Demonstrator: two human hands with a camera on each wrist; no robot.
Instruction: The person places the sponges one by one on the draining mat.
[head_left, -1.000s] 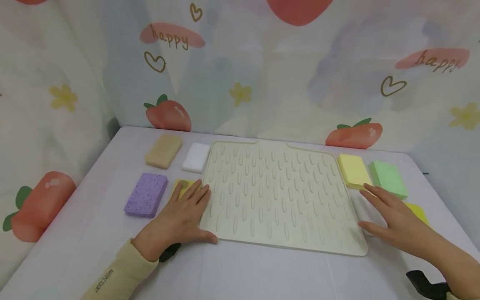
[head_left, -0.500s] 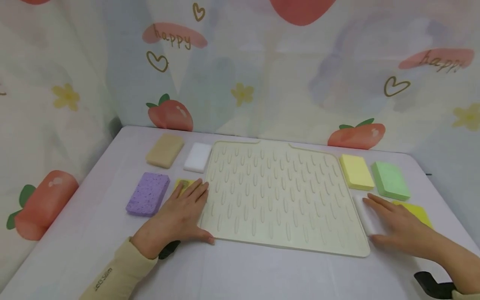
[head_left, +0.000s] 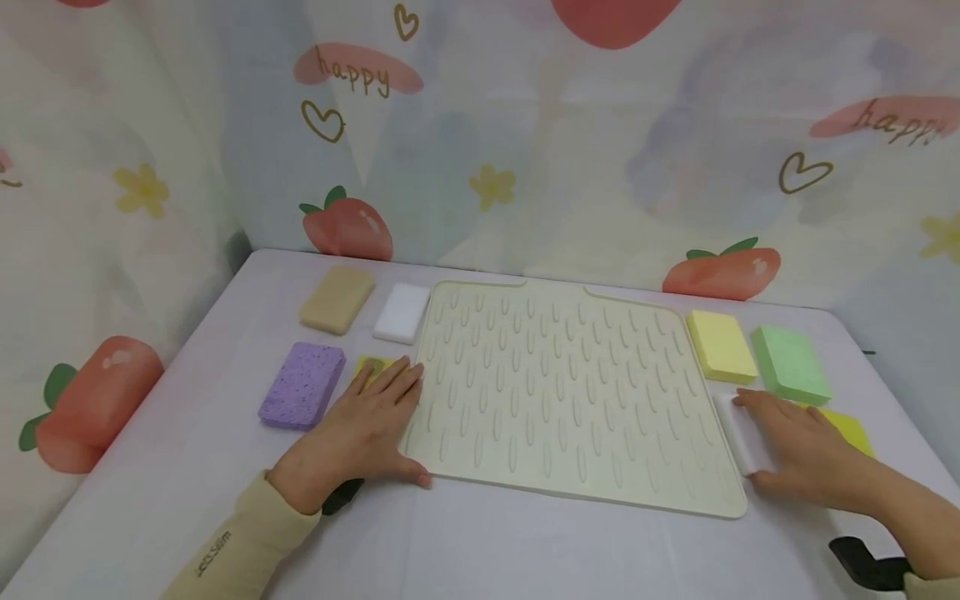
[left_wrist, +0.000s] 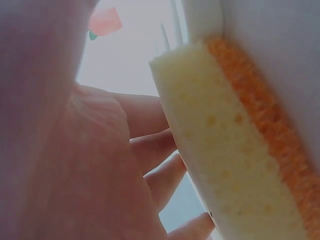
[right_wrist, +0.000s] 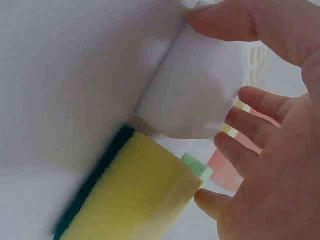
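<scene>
sponges (head_left: 302,386) eight, four each side; one mat (head_left: 573,400); two hands (head_left: 351,443)

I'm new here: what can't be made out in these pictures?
Head view: much of the white block, covered by the right hand.
Head view: lettering on the left sleeve, too small.
Left wrist view: one end of the pale sponge, cut off by the bottom edge.
Right wrist view: one end of the yellow sponge, cut off by the bottom edge.

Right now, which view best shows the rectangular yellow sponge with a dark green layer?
The right wrist view: the sponge and its dark green layer both show, though cropped. The head view shows only yellow, partly behind the right hand; the left wrist view, none.
</scene>
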